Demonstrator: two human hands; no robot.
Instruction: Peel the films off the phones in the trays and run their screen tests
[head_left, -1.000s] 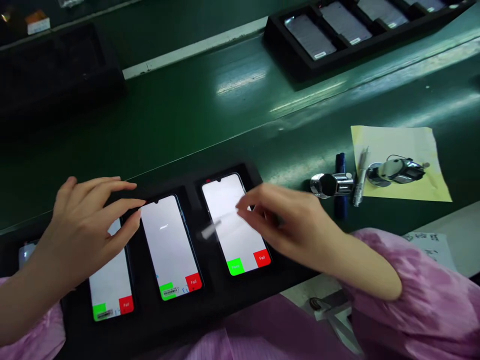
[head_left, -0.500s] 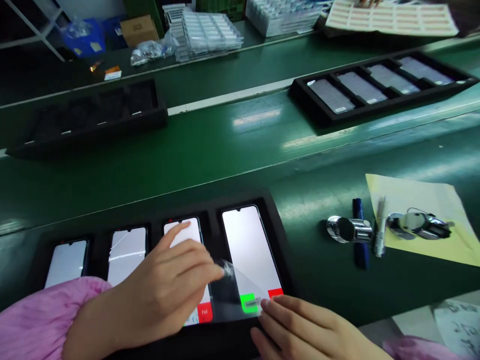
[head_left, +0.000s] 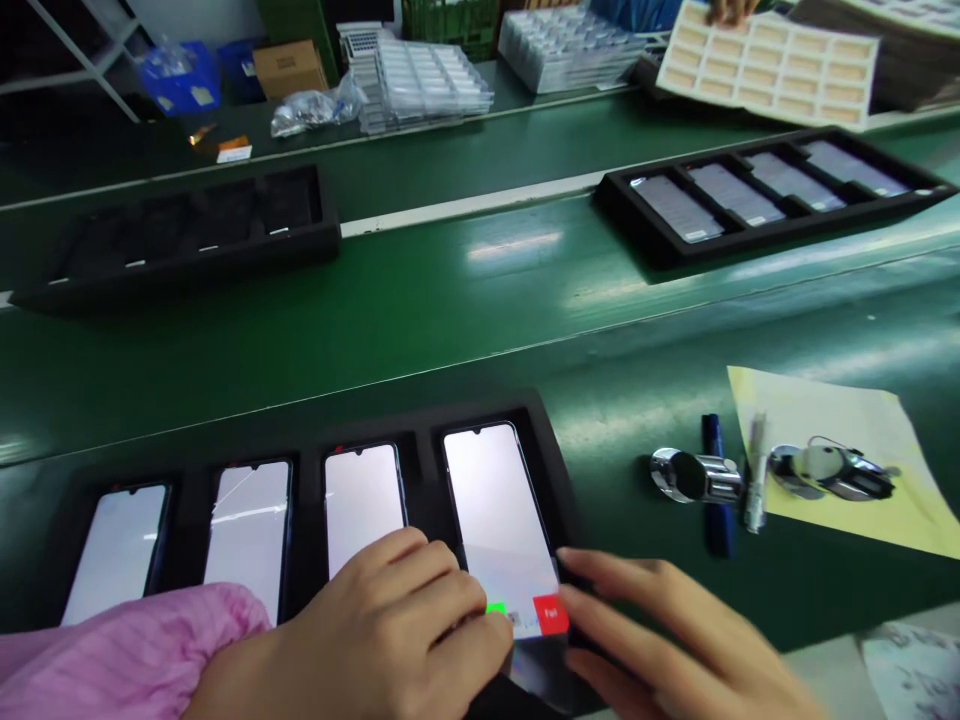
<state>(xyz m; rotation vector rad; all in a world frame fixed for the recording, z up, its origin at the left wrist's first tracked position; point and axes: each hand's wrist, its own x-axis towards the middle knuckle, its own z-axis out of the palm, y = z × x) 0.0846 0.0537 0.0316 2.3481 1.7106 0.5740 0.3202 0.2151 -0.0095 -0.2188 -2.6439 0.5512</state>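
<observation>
Head camera view over a green conveyor bench (head_left: pixel 465 330): a black foam tray (head_left: pixel 300 425) holds four lit phones (head_left: pixel 247 530), and right of that tray lie a chrome cylinder (head_left: pixel 694 475) and a blue pen (head_left: pixel 718 530). At the tray's rightmost phone (head_left: pixel 499 500), the left hand (head_left: pixel 390 630) curls its close-set fingers (head_left: pixel 480 620) near the green button (head_left: pixel 495 608), while the right hand (head_left: pixel 660 640) spreads its fingers (head_left: pixel 600 570) beside the red Fail button (head_left: pixel 551 613); a stray touch could mis-tap Fail.
</observation>
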